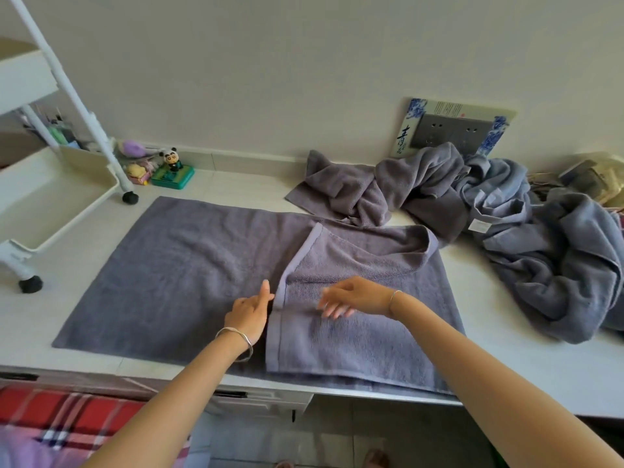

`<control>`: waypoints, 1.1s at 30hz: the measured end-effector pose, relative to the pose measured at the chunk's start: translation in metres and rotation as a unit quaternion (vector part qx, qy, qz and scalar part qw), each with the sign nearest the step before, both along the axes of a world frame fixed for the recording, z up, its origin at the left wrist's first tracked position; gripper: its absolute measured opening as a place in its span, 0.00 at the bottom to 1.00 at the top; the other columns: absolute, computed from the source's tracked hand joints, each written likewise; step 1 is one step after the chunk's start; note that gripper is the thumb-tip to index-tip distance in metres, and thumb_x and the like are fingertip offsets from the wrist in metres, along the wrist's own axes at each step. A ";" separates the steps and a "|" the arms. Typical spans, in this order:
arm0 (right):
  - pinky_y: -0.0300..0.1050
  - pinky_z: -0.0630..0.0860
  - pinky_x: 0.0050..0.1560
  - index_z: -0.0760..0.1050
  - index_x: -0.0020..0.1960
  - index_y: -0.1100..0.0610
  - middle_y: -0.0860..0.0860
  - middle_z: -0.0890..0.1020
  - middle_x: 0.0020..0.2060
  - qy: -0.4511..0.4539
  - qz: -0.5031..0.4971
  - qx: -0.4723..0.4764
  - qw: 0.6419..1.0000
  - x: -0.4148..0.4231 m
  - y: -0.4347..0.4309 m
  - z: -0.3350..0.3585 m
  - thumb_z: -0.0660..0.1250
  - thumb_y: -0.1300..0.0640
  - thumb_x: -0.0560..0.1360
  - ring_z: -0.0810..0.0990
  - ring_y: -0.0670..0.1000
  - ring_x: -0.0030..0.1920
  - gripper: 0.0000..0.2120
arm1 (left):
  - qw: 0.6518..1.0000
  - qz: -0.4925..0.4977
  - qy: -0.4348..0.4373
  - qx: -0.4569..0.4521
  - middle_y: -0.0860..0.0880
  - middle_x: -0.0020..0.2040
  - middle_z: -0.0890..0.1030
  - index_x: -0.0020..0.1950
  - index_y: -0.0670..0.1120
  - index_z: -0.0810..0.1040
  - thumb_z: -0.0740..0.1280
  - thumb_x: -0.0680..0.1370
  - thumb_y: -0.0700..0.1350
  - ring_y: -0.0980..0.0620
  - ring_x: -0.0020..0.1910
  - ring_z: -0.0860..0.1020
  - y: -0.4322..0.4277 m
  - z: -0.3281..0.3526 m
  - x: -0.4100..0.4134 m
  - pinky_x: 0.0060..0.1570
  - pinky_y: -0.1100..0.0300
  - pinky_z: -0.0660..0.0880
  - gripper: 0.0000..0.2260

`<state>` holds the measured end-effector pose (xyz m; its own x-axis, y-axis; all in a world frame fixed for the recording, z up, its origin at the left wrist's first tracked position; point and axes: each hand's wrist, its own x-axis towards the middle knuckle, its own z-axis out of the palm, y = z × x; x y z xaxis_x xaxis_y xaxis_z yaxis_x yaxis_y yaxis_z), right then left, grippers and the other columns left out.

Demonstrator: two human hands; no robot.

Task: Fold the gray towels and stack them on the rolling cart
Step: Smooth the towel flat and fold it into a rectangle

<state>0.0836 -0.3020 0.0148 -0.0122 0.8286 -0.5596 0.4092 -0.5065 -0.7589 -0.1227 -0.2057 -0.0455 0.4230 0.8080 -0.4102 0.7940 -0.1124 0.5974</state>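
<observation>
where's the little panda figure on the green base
Head view, back left of the white countertop: the panda figure stands by the wall, right of the white rolling cart.

Both forearms bare right down to the lower frame edge. Left hand [250, 312]: plain silver bangle [240, 339] at the wrist, rounded, sitting loose. Right hand [351, 297]: thinner silver bracelet [393, 298] at the wrist, fine and close-fitting. Both bands catch the light.
</observation>
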 end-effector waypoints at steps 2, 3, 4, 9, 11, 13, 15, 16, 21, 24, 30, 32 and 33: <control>0.44 0.73 0.49 0.79 0.54 0.60 0.49 0.80 0.43 -0.125 -0.061 0.063 0.988 0.010 0.000 -0.016 0.61 0.51 0.80 0.78 0.49 0.45 0.14 | 1.000 -0.001 -0.018 -0.003 0.44 0.61 0.78 0.64 0.52 0.76 0.40 0.80 0.61 0.42 0.64 0.70 0.003 0.005 -0.004 0.68 0.48 0.61 0.30; 0.43 0.72 0.51 0.78 0.56 0.58 0.49 0.79 0.48 -0.178 -0.093 0.082 0.976 0.017 -0.003 -0.024 0.62 0.52 0.79 0.77 0.50 0.50 0.13 | 0.999 -0.003 -0.039 -0.017 0.45 0.60 0.79 0.63 0.50 0.76 0.42 0.80 0.61 0.44 0.63 0.72 0.002 0.007 -0.004 0.65 0.51 0.65 0.28; 0.42 0.70 0.56 0.77 0.59 0.56 0.50 0.77 0.54 -0.209 -0.117 0.096 0.966 0.021 -0.004 -0.033 0.62 0.53 0.79 0.75 0.51 0.57 0.12 | 0.998 -0.003 -0.056 -0.035 0.46 0.58 0.79 0.63 0.48 0.76 0.46 0.81 0.60 0.45 0.60 0.74 0.000 0.009 -0.006 0.60 0.54 0.68 0.26; 0.53 0.63 0.68 0.70 0.66 0.54 0.53 0.71 0.66 -0.312 -0.158 0.150 0.925 0.041 0.000 -0.050 0.66 0.48 0.76 0.66 0.55 0.68 0.21 | 0.997 -0.030 -0.042 -0.058 0.50 0.39 0.76 0.65 0.43 0.71 0.60 0.79 0.53 0.47 0.42 0.76 -0.006 0.012 0.000 0.46 0.56 0.73 0.18; 0.54 0.62 0.70 0.67 0.68 0.55 0.54 0.70 0.67 -0.327 -0.173 0.128 0.920 0.050 0.009 -0.050 0.66 0.45 0.75 0.65 0.56 0.70 0.26 | 0.996 -0.033 -0.042 -0.077 0.51 0.36 0.73 0.68 0.41 0.67 0.64 0.77 0.53 0.50 0.40 0.72 -0.009 0.014 0.004 0.44 0.58 0.71 0.24; 0.54 0.60 0.71 0.64 0.71 0.55 0.55 0.68 0.69 -0.338 -0.181 0.083 0.920 0.059 0.017 -0.050 0.65 0.43 0.75 0.63 0.57 0.71 0.29 | 0.993 -0.022 -0.055 -0.105 0.46 0.48 0.77 0.69 0.39 0.65 0.68 0.76 0.52 0.48 0.50 0.75 -0.012 0.017 0.010 0.50 0.59 0.70 0.28; 0.54 0.57 0.72 0.62 0.72 0.55 0.55 0.66 0.71 -0.358 -0.173 0.049 0.916 0.068 0.022 -0.050 0.62 0.41 0.76 0.59 0.57 0.73 0.30 | 0.989 -0.021 -0.060 -0.130 0.47 0.59 0.74 0.68 0.39 0.67 0.69 0.75 0.50 0.47 0.61 0.73 -0.016 0.022 0.015 0.55 0.62 0.68 0.26; 0.54 0.55 0.73 0.62 0.72 0.55 0.55 0.65 0.72 -0.371 -0.166 0.039 0.913 0.072 0.025 -0.050 0.61 0.40 0.76 0.57 0.57 0.74 0.30 | 0.988 -0.026 -0.065 -0.135 0.50 0.57 0.74 0.65 0.40 0.70 0.69 0.75 0.49 0.48 0.60 0.73 -0.017 0.022 0.018 0.56 0.63 0.68 0.22; 0.53 0.54 0.73 0.62 0.72 0.55 0.56 0.66 0.71 -0.394 -0.148 -0.002 0.907 0.097 0.044 -0.059 0.59 0.35 0.74 0.60 0.57 0.73 0.34 | 0.982 -0.013 -0.103 -0.158 0.51 0.49 0.78 0.53 0.46 0.74 0.69 0.75 0.48 0.54 0.51 0.74 -0.016 0.015 0.032 0.51 0.61 0.72 0.10; 0.52 0.61 0.69 0.73 0.65 0.52 0.56 0.72 0.66 -0.397 -0.137 -0.015 0.907 0.106 0.053 -0.064 0.60 0.33 0.72 0.65 0.60 0.68 0.29 | 0.980 -0.014 -0.096 -0.175 0.49 0.54 0.79 0.58 0.43 0.75 0.70 0.75 0.49 0.52 0.54 0.76 -0.019 0.011 0.036 0.55 0.60 0.72 0.16; 0.45 0.68 0.51 0.69 0.46 0.56 0.55 0.75 0.46 -0.266 -0.168 0.063 0.947 0.121 0.065 -0.067 0.64 0.49 0.77 0.73 0.56 0.51 0.10 | 0.978 -0.002 -0.130 -0.161 0.51 0.60 0.76 0.65 0.46 0.71 0.65 0.78 0.48 0.54 0.60 0.74 -0.027 0.016 0.041 0.57 0.63 0.68 0.17; 0.41 0.64 0.44 0.66 0.47 0.59 0.53 0.73 0.40 -0.195 -0.185 0.130 0.954 0.116 0.068 -0.053 0.62 0.55 0.78 0.71 0.53 0.43 0.08 | 0.966 0.013 -0.180 -0.184 0.51 0.61 0.76 0.66 0.47 0.70 0.65 0.78 0.44 0.56 0.59 0.74 -0.026 0.027 0.042 0.56 0.67 0.70 0.17; 0.39 0.64 0.43 0.66 0.47 0.59 0.52 0.73 0.38 -0.178 -0.182 0.166 0.953 0.114 0.069 -0.044 0.63 0.57 0.78 0.72 0.50 0.40 0.08 | 0.959 0.019 -0.201 -0.199 0.50 0.61 0.77 0.66 0.47 0.70 0.65 0.78 0.42 0.56 0.57 0.76 -0.025 0.035 0.043 0.52 0.69 0.73 0.16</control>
<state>0.1971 -0.2329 -0.0289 0.4520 0.8737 -0.1799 0.5141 -0.4200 -0.7478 -0.0800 -0.2309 -0.0106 0.5850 0.6384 -0.5002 0.4905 0.2127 0.8451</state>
